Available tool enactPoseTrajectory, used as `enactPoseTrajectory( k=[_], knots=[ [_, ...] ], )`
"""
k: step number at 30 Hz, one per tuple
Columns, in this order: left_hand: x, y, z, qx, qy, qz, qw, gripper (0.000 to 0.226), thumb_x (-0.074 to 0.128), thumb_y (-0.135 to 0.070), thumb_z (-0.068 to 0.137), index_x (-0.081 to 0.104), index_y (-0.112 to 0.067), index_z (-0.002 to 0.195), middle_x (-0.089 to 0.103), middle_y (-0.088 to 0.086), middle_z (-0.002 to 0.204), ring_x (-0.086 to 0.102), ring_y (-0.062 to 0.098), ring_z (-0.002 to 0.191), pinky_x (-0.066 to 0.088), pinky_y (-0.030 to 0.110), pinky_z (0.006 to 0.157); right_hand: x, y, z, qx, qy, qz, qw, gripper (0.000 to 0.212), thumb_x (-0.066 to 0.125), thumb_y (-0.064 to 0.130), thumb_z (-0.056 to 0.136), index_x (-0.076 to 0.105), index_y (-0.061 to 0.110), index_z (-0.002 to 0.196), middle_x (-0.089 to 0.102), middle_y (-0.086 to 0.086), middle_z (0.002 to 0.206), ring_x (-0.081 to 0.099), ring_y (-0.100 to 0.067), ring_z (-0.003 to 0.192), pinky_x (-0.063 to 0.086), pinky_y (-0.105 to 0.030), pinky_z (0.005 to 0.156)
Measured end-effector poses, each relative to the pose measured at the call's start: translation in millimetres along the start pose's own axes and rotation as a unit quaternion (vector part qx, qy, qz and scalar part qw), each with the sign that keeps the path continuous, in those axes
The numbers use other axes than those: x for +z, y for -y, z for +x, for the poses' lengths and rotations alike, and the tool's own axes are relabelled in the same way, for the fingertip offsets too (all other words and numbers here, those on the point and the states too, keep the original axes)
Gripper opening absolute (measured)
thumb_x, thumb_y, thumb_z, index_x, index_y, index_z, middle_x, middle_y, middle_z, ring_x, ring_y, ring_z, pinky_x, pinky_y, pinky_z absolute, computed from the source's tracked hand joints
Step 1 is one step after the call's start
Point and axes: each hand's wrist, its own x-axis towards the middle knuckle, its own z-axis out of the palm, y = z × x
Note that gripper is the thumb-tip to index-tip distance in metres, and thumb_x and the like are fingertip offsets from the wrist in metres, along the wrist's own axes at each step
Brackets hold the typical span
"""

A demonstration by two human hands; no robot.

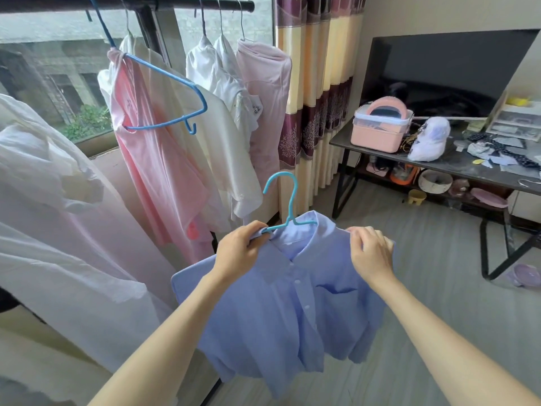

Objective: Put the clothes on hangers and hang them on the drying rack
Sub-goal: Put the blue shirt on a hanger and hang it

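Note:
A light blue button-up shirt (292, 306) hangs in front of me on a turquoise hanger (285, 200) whose hook points up. My left hand (238, 252) grips the shirt's left shoulder together with the hanger arm. My right hand (370, 250) pinches the fabric at the right shoulder. The dark rail of the drying rack (187, 2) runs across the top left. On it hang a pink shirt (158, 171) on a blue hanger (164, 92), plus white shirts (216, 77) and a pale pink garment (263, 92).
A large white garment (52, 206) fills the left side. A patterned curtain (316, 83) hangs behind the rack. At right a dark table (439, 165) carries a pink box (380, 127) and clutter, with a TV (450, 65) behind. Grey floor (424, 303) lies ahead.

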Motion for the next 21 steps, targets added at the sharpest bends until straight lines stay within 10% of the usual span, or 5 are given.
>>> enactPoseTrajectory(
  k=[9,21],
  knots=[
    [-10.5,12.3,14.0,0.004,-0.008,0.049,0.999,0.012,0.052,-0.012,0.09,0.061,-0.013,0.099,0.057,-0.005,0.101,0.048,0.022,0.099,0.029,0.032,0.078,19.9,20.5,-2.8,-0.037,-0.018,0.017,0.999,0.039,0.024,0.019,0.086,0.06,0.004,0.082,0.062,-0.008,0.084,0.052,-0.032,0.085,0.015,-0.028,0.069],
    [-30.9,12.9,13.9,-0.038,-0.099,-0.162,0.981,0.024,0.049,-0.023,0.083,0.062,-0.004,0.074,0.057,-0.018,0.055,0.045,0.01,0.06,0.035,0.018,0.063,39.5,10.6,-0.8,-0.103,-0.089,-0.056,0.989,0.027,0.031,0.02,0.087,0.054,0.014,0.074,0.053,-0.004,0.07,0.046,-0.024,0.071,0.015,-0.029,0.065]
  ],
)
